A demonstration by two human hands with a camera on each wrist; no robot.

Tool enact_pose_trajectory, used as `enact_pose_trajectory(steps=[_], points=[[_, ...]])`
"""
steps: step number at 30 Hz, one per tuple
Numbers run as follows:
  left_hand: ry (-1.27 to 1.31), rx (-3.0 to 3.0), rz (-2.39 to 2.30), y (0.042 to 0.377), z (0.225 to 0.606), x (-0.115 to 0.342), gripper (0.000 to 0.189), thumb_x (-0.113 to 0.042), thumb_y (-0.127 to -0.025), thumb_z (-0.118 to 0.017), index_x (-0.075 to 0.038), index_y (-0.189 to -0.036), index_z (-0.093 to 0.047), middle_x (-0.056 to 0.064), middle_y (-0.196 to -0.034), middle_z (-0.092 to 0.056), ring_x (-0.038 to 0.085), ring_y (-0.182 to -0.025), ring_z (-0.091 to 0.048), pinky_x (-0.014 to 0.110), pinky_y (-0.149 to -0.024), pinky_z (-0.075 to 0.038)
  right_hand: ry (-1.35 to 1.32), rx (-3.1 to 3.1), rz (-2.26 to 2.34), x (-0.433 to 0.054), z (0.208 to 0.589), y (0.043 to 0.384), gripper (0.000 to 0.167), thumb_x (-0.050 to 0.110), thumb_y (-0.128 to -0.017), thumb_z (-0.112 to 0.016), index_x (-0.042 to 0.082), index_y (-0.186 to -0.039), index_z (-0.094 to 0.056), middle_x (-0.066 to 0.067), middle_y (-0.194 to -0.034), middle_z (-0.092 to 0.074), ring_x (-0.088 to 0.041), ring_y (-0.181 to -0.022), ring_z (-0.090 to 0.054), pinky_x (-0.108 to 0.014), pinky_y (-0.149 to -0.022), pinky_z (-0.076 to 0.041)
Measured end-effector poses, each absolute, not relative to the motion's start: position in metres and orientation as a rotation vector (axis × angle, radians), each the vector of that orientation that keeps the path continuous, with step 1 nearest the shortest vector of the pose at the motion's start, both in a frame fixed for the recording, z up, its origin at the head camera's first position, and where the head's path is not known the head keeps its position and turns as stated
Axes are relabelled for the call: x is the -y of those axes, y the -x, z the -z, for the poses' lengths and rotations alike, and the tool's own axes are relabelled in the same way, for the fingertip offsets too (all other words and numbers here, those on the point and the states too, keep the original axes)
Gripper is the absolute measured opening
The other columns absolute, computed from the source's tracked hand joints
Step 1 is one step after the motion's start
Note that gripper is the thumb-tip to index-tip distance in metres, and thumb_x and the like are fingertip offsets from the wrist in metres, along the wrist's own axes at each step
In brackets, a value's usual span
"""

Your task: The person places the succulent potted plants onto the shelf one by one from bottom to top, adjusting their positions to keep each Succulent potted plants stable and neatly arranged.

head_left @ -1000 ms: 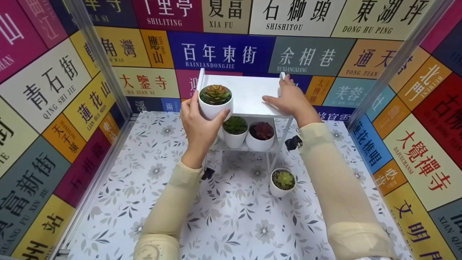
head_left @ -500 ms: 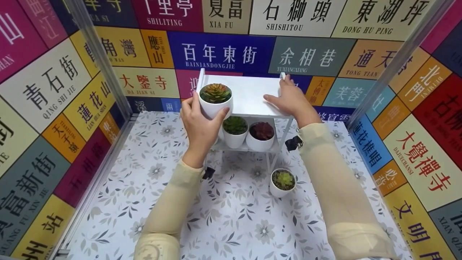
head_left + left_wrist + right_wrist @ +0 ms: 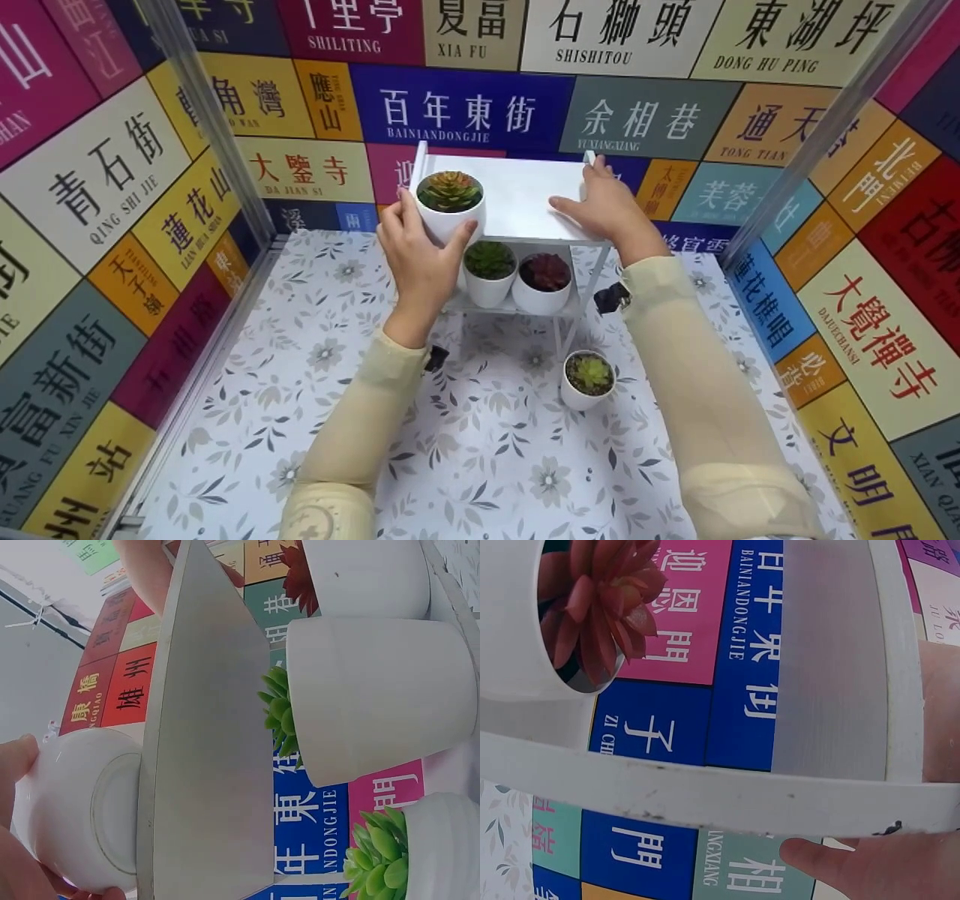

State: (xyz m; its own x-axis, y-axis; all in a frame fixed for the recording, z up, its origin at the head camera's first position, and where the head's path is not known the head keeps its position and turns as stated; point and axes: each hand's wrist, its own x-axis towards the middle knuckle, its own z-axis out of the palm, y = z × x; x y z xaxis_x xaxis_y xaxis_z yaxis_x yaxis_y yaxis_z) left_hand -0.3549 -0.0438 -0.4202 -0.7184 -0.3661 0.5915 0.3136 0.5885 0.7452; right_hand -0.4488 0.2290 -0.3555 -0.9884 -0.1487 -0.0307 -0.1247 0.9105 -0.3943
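Observation:
My left hand [image 3: 420, 247] holds a white pot with an orange-green succulent [image 3: 450, 196], thumb in front and fingers at its left side. The pot stands at the left end of a white two-tier shelf's top board [image 3: 517, 195]; in the left wrist view its base [image 3: 116, 814] meets the board. My right hand [image 3: 604, 202] grips the board's right end, its thumb on top and fingers over the side edge. Below, the lower tier bears a green succulent [image 3: 489, 274], a dark red succulent [image 3: 544, 281] and another green one [image 3: 379, 855], mostly hidden in the head view.
One more potted light-green succulent [image 3: 589, 380] stands on the floral tablecloth [image 3: 480, 450], in front of the shelf's right leg. Colourful sign-printed walls [image 3: 457, 105] with metal corner posts [image 3: 217, 120] close in the back and both sides.

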Motion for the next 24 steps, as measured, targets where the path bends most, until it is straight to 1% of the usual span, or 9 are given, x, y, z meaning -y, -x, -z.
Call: enact_pose_trajectory(steps=[8, 24], points=[[-0.043, 2.071, 1.172, 0.3551, 0.4201, 0.0444, 0.112, -0.06, -0.085, -0.082, 0.006, -0.162, -0.035, 0.021, -0.137, -0.051, 0.036, -0.129, -0.045, 0.049, -0.112, -0.039, 0.208, -3.01, 0.614, -0.229, 0.3556, 0.449, 0.105, 0.067, -0.1, -0.054, 0.002, -0.17, -0.009, -0.019, -0.178, 0.01, -0.04, -0.166, 0.001, -0.056, -0.135, -0.006], [-0.02, 2.036, 1.155, 0.3562, 0.4216, 0.0444, 0.105, -0.055, -0.088, -0.081, 0.009, -0.159, -0.038, 0.022, -0.135, -0.052, 0.037, -0.125, -0.046, 0.05, -0.111, -0.038, 0.213, -3.007, 0.633, -0.2283, 0.3562, 0.4482, 0.107, 0.068, -0.099, -0.054, 0.003, -0.17, -0.008, -0.016, -0.177, 0.012, -0.039, -0.166, 0.001, -0.055, -0.135, -0.005]])
